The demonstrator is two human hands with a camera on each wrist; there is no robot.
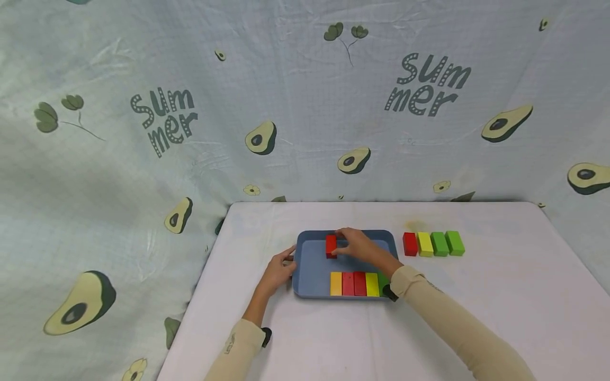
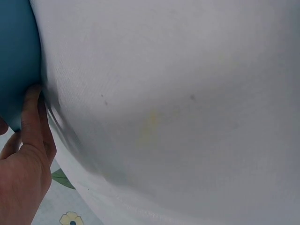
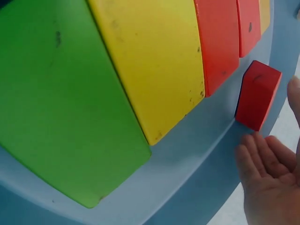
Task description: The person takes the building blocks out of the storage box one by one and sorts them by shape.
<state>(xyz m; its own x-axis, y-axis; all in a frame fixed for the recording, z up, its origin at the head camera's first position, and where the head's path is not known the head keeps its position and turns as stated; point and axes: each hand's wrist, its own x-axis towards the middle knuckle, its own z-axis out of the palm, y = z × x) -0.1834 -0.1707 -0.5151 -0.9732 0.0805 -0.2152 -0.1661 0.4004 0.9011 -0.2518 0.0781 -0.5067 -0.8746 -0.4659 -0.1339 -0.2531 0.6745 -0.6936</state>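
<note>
A blue-grey tray (image 1: 312,267) lies on the table, with a red block (image 1: 331,246) inside near its far wall. My right hand (image 1: 359,246) reaches over the tray to this block. In the right wrist view, the fingers (image 3: 262,159) lie extended right at one end of the red block (image 3: 258,96), while the thumb (image 3: 294,96) stands apart from it. My left hand (image 1: 276,272) rests against the tray's left side, its fingers (image 2: 32,117) laid along the outer wall.
Along the tray's near wall runs a row of blocks: orange (image 1: 335,284), two red, yellow (image 1: 372,284) and green (image 1: 383,283), partly hidden by the right wrist. Right of the tray stand a red block (image 1: 410,244), a yellow block (image 1: 425,244) and two green blocks (image 1: 439,244).
</note>
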